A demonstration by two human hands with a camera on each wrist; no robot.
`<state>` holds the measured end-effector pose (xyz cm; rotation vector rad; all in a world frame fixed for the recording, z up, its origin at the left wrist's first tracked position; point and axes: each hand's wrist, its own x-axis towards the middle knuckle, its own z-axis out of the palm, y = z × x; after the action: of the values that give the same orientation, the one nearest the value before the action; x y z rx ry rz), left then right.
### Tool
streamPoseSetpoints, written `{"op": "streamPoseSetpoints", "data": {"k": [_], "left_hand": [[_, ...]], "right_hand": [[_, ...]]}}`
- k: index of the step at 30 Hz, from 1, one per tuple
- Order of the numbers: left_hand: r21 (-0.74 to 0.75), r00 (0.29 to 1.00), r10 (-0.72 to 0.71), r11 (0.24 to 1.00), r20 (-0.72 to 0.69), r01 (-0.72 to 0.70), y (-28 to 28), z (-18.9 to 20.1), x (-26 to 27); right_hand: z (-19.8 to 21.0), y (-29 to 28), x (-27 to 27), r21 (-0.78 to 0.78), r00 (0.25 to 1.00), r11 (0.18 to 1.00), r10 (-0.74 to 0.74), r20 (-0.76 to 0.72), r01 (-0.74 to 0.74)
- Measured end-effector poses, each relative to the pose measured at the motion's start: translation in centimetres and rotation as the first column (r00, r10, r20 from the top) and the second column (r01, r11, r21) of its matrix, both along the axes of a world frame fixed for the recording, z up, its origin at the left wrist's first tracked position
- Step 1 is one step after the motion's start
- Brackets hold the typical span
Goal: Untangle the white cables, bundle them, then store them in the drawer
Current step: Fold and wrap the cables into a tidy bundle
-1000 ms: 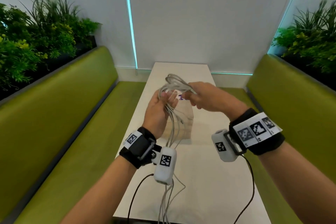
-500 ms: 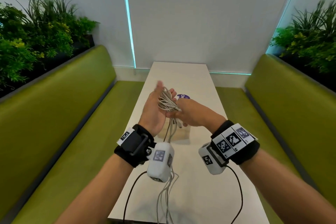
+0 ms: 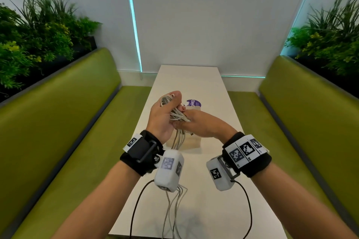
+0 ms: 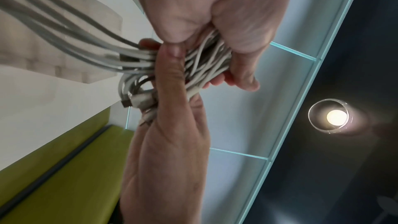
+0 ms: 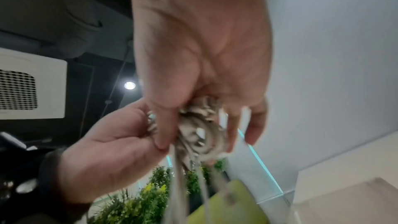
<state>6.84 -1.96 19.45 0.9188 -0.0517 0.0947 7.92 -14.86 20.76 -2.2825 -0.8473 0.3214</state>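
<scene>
A coil of white cables (image 3: 168,101) sits in my left hand (image 3: 171,106), which is raised above the table with its fingers curled round the loops. My right hand (image 3: 184,120) meets it from the right and grips the same cables at the left palm. In the left wrist view the cables (image 4: 206,62) are pressed between both hands, and a plug (image 4: 137,100) sticks out. Loose strands (image 3: 178,139) hang down past the left wrist and trail off the table's near edge. The right wrist view is blurred; the cables (image 5: 200,134) sit under my right fingers.
A small pale box (image 3: 193,142) stands on the long white table (image 3: 213,209) just below my hands, with a purple sticker (image 3: 195,103) behind it. Green benches (image 3: 68,122) run along both sides, with plants above their backs. Black wrist-camera leads hang near the front edge.
Both hands have come lower and nearer to me with the cables. The right hand has moved from the top of the coil down against the left palm.
</scene>
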Motion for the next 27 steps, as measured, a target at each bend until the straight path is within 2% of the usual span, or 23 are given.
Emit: {"op": "streamPoseSetpoints", "data": {"k": [2,4,8,14,18,21,24,27], "left_hand": [[0.020,1.000,-0.012,1.000,-0.003,0.012,0.1,0.3,0.0],[0.068,1.000,-0.021,0.997,-0.009,0.022,0.0,0.4,0.3],[0.189,0.998,-0.065,0.980,0.004,0.063,0.2,0.4,0.2],[0.270,0.994,-0.110,0.958,0.026,0.099,0.3,0.7,-0.2],[0.308,0.993,-0.111,0.946,0.025,0.098,0.5,0.6,-0.4],[0.380,0.995,-0.091,0.923,0.047,0.066,0.6,0.5,-0.5],[0.429,0.996,-0.080,0.902,0.046,0.052,0.7,0.3,-0.6],[0.429,0.995,-0.084,0.902,0.046,0.056,0.5,0.3,-0.8]], "right_hand": [[-0.7,0.0,-0.4,0.186,0.992,0.983,0.036,-0.123,-0.013],[-1.6,-0.1,-0.7,0.370,0.962,0.929,0.095,-0.257,0.007],[-2.8,0.0,-0.5,0.411,0.943,0.911,0.108,-0.315,0.033],[-3.9,0.5,-0.8,0.508,0.939,0.860,0.142,-0.314,0.040],[-4.0,0.7,-1.1,0.494,0.946,0.869,0.145,-0.288,0.017],[-3.8,0.4,-1.3,0.414,0.957,0.910,0.147,-0.251,-0.031],[-3.5,-0.1,-1.1,0.366,0.904,0.929,0.200,-0.379,-0.053],[-2.9,-0.5,-0.9,0.305,0.870,0.952,0.166,-0.464,-0.019]]}}
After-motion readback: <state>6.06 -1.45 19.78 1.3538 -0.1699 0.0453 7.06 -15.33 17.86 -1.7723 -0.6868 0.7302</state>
